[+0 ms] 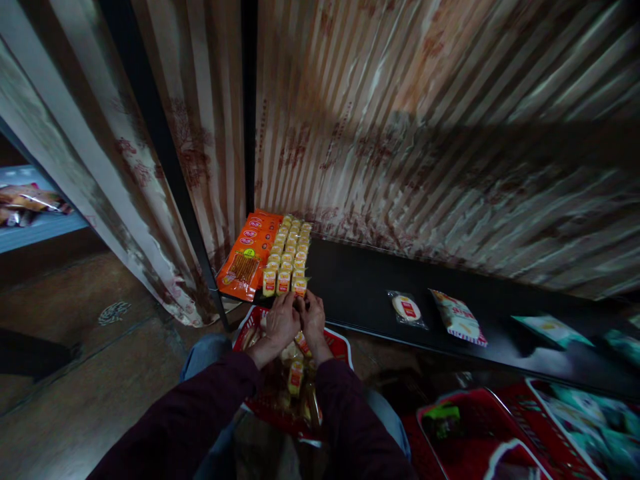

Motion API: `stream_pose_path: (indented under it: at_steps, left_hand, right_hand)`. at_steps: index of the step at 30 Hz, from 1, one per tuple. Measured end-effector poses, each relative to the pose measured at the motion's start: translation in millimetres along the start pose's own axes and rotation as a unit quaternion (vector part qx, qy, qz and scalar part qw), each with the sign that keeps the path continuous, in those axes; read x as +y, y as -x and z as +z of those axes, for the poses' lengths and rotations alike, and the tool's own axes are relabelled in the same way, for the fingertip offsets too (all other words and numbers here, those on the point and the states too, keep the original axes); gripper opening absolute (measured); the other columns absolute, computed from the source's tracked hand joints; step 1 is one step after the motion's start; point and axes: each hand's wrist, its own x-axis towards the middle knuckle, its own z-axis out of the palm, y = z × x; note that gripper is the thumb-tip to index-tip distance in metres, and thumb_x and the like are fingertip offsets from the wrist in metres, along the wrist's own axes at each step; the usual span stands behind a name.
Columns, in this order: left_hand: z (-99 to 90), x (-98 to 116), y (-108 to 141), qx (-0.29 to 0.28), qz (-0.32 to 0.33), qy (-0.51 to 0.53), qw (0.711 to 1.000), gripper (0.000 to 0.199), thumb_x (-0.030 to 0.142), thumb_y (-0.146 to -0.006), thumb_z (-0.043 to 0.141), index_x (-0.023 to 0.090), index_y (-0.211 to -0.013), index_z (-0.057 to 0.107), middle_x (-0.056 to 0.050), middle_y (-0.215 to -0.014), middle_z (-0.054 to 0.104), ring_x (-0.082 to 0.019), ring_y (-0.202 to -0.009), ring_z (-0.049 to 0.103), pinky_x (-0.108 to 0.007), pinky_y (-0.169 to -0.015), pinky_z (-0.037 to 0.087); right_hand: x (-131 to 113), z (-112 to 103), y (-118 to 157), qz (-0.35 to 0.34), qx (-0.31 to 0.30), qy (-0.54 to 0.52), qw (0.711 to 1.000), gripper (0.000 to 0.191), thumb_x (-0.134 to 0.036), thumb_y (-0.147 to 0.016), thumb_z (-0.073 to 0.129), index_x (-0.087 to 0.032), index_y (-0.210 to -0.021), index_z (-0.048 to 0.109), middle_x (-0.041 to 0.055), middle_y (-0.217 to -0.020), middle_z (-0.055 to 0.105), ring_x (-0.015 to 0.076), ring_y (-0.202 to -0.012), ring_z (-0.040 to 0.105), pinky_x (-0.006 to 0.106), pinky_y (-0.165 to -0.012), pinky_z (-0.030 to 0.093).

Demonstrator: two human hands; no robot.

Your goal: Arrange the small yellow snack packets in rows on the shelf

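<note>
Both my hands are close together at the front edge of a black shelf (pixel 350 280), above a red basket (pixel 343 347). My left hand (pixel 283 323) and my right hand (pixel 313 320) have their fingers bent in at the nearest row of small yellow-wrapped snacks (pixel 287 250). What lies between the fingertips is too small and dark to make out. The snacks stand in neat rows beside orange packets (pixel 250 253) on the shelf's left end. More yellow packs (pixel 295 378) lie loose in the basket below my wrists.
On the shelf to the right lie a round white packet (pixel 407 308), a pink-and-white bag (pixel 457 317) and a green-and-white packet (pixel 553 329). More red baskets (pixel 480 400) stand at lower right. A black post (pixel 165 147) and curtains (pixel 400 133) rise around the shelf.
</note>
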Motion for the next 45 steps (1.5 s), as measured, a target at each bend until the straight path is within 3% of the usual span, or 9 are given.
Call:
stream_pose_path:
  at_steps: [13, 20, 28, 34, 40, 45]
  left_hand:
    - [17.8, -20.1, -0.6, 0.028, 0.1, 0.009, 0.995, 0.057, -0.002, -0.075, 0.04, 0.012, -0.129, 0.052, -0.015, -0.138, 0.05, -0.022, -0.128, 0.049, -0.036, -0.105, 0.047]
    - [23.4, -23.9, -1.3, 0.024, 0.089, 0.053, 0.994, 0.059, -0.003, -0.073, 0.038, 0.01, -0.129, 0.052, -0.016, -0.138, 0.048, -0.023, -0.128, 0.049, -0.037, -0.107, 0.045]
    - [20.6, -30.7, 0.3, 0.005, 0.088, 0.061, 0.994, 0.06, 0.001, -0.077, 0.038, 0.011, -0.135, 0.046, -0.017, -0.141, 0.045, -0.025, -0.132, 0.045, -0.041, -0.11, 0.041]
    - [23.0, -50.2, 8.8, -0.015, 0.156, 0.028, 0.987, 0.073, -0.002, -0.075, 0.037, 0.026, -0.143, 0.036, -0.007, -0.143, 0.045, -0.021, -0.138, 0.036, -0.041, -0.113, 0.04]
    - [25.3, -57.7, 11.2, -0.053, 0.184, -0.027, 0.981, 0.066, -0.001, -0.075, 0.037, 0.011, -0.14, 0.037, -0.015, -0.148, 0.038, -0.023, -0.141, 0.031, -0.043, -0.114, 0.035]
    - [24.6, -53.9, 11.1, -0.027, 0.2, -0.067, 0.977, 0.064, -0.001, -0.077, 0.037, 0.007, -0.14, 0.038, -0.018, -0.147, 0.039, -0.023, -0.141, 0.031, -0.041, -0.115, 0.035]
  right_hand:
    - [3.3, 3.5, 1.0, -0.03, 0.017, 0.017, 0.999, 0.038, -0.035, -0.086, 0.046, -0.015, -0.115, 0.063, 0.0101, -0.094, 0.061, 0.0216, -0.084, 0.056, 0.034, -0.077, 0.048]
    - [-0.6, 1.6, -0.6, -0.036, -0.002, 0.041, 0.999, 0.039, -0.033, -0.087, 0.045, -0.01, -0.114, 0.062, 0.0138, -0.096, 0.061, 0.0229, -0.086, 0.056, 0.036, -0.079, 0.048]
    - [0.9, 3.9, -0.8, -0.064, 0.009, 0.07, 0.995, 0.037, -0.032, -0.087, 0.045, -0.014, -0.115, 0.061, 0.012, -0.096, 0.062, 0.0227, -0.087, 0.056, 0.036, -0.079, 0.049]
    - [3.1, 4.2, 2.4, -0.073, 0.018, 0.067, 0.995, 0.038, -0.029, -0.087, 0.043, -0.011, -0.115, 0.062, 0.0146, -0.1, 0.062, 0.0243, -0.092, 0.056, 0.038, -0.083, 0.049]
    - [3.2, 1.1, 5.0, -0.072, 0.019, 0.043, 0.996, 0.036, -0.026, -0.085, 0.045, -0.013, -0.114, 0.063, 0.0119, -0.094, 0.062, 0.0225, -0.085, 0.057, 0.037, -0.079, 0.05]
    - [3.3, -5.5, 5.3, -0.069, 0.012, -0.011, 0.997, 0.038, -0.032, -0.086, 0.047, -0.014, -0.117, 0.061, 0.0119, -0.097, 0.063, 0.0215, -0.085, 0.059, 0.037, -0.08, 0.051]
